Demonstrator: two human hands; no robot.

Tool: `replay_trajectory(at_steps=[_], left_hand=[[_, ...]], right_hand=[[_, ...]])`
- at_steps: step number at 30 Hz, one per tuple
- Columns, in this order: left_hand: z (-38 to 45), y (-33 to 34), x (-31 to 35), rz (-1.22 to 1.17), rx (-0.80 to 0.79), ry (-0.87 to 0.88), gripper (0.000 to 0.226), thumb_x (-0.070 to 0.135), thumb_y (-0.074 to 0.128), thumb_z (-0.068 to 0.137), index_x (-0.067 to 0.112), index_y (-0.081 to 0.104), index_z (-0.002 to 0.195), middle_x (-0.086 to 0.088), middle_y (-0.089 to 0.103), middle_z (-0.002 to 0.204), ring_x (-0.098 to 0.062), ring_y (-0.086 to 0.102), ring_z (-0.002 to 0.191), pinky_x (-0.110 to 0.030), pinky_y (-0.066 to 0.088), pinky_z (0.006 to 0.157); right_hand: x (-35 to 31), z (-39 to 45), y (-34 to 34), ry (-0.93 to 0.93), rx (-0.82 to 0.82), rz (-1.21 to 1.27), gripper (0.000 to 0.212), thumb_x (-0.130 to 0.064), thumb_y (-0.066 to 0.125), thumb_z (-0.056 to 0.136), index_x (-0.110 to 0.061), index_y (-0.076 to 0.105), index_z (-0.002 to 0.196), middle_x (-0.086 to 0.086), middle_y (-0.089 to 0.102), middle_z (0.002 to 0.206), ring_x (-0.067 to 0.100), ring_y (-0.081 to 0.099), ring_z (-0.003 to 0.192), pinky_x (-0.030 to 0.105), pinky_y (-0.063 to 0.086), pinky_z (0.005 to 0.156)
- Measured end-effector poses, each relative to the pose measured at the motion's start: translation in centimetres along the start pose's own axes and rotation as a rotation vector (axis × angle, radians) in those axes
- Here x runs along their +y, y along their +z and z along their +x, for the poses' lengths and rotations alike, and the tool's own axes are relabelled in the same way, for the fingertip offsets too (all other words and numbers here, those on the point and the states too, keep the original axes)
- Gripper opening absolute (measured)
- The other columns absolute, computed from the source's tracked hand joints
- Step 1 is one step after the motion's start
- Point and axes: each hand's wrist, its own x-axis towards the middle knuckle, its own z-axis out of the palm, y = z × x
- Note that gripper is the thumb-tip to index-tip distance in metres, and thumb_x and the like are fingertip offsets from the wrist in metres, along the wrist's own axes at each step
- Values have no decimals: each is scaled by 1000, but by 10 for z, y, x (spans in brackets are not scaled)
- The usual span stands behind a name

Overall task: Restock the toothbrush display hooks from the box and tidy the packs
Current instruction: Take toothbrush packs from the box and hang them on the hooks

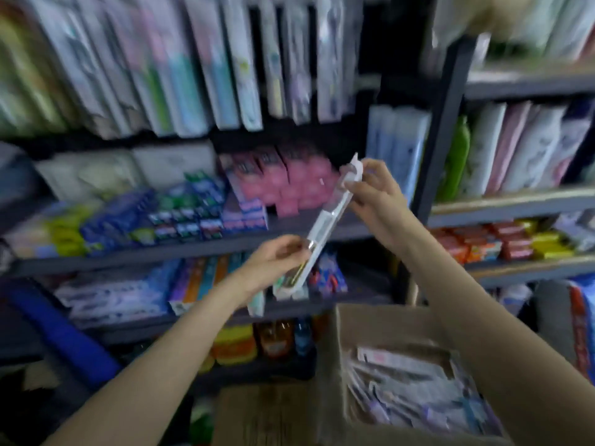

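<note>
Centre frame: one toothbrush pack [325, 226] held tilted before the shelves. Left hand [273, 259] pinches its lower end; right hand [370, 191] grips the hang-tab end. Judged light, stiff, slick plastic; best held at the ends. Box [335, 365], lower right, holds more packs.

We see a toothbrush pack [325, 231] of clear glossy plastic over white card, held above the box [335, 358], which is matt brown cardboard. Inside the box lie more packs [415, 397] with a shiny printed film look. Behind the box, the shelf frame [441, 130] looks like dark matt-painted metal. Above the box, hanging packs [193, 75] show glossy faces, though blur hides detail.
</note>
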Motion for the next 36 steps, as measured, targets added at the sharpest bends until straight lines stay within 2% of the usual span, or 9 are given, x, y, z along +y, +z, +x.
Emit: replay_trajectory(at_steps=[2, 6, 9, 14, 19, 22, 26, 34, 36], left_hand=[[-4, -28, 24, 33, 100, 71, 23, -1, 60, 85, 21, 53, 85, 5, 56, 81, 8, 56, 63, -5, 42, 64], [-8, -66, 61, 173, 398, 209, 23, 10, 69, 81, 19, 48, 85, 5, 48, 74, -9, 47, 63, -13, 38, 57], [-4, -87, 74, 336, 556, 281, 29, 22, 72, 78, 17, 47, 92, 8, 49, 77, -14, 51, 71, -28, 44, 68], [6, -125, 80, 391, 483, 317, 21, 25, 67, 84, 21, 49, 93, 4, 54, 87, -14, 55, 80, -26, 46, 69], [29, -170, 71, 473, 626, 269, 14, 9, 54, 91, 19, 50, 100, -1, 53, 104, -16, 54, 95, -22, 40, 77], [47, -185, 71, 506, 679, 285, 20, 4, 53, 90, 20, 48, 101, 1, 51, 107, -11, 51, 96, -12, 34, 76], [70, -187, 74, 572, 687, 285, 21, 4, 52, 90, 18, 51, 106, 3, 49, 109, -10, 49, 101, -19, 37, 83], [90, -186, 61, 612, 718, 290, 21, 4, 51, 90, 22, 48, 101, 5, 45, 107, -9, 46, 102, -18, 35, 84], [93, -186, 57, 614, 725, 271, 21, 4, 52, 90, 22, 48, 100, 4, 46, 106, -10, 47, 101, -20, 37, 84]], right_hand=[[-16, 11, 34, -45, 3, -97, 30, 2, 59, 84, -23, 48, 98, 1, 57, 95, 16, 55, 80, 26, 49, 63], [-32, 28, 99, -110, 52, -307, 52, -4, 65, 83, -25, 39, 123, 0, 57, 101, 19, 60, 92, 44, 54, 77], [-40, 45, 133, -130, 21, -430, 77, -9, 71, 80, -23, 25, 140, 5, 58, 109, 23, 60, 98, 43, 56, 78], [-51, 86, 155, -83, -38, -362, 67, -2, 64, 84, -22, 28, 137, 13, 54, 123, 28, 57, 108, 43, 52, 87], [-66, 129, 142, -22, -87, -306, 50, -9, 57, 91, -25, 38, 135, 6, 60, 102, 20, 58, 93, 32, 46, 81], [-62, 153, 132, -29, -80, -369, 46, -14, 56, 91, -26, 43, 134, 5, 57, 104, 23, 55, 94, 35, 45, 81], [-62, 182, 132, -63, -29, -349, 42, -14, 53, 94, -24, 42, 133, 2, 56, 105, 16, 55, 86, 34, 43, 78], [-59, 222, 134, -95, -24, -450, 42, -18, 51, 95, -23, 42, 136, 11, 54, 125, 24, 54, 112, 38, 45, 92], [-58, 227, 134, -87, -3, -472, 40, -19, 51, 95, -22, 43, 134, 11, 52, 127, 25, 53, 112, 35, 44, 88]])
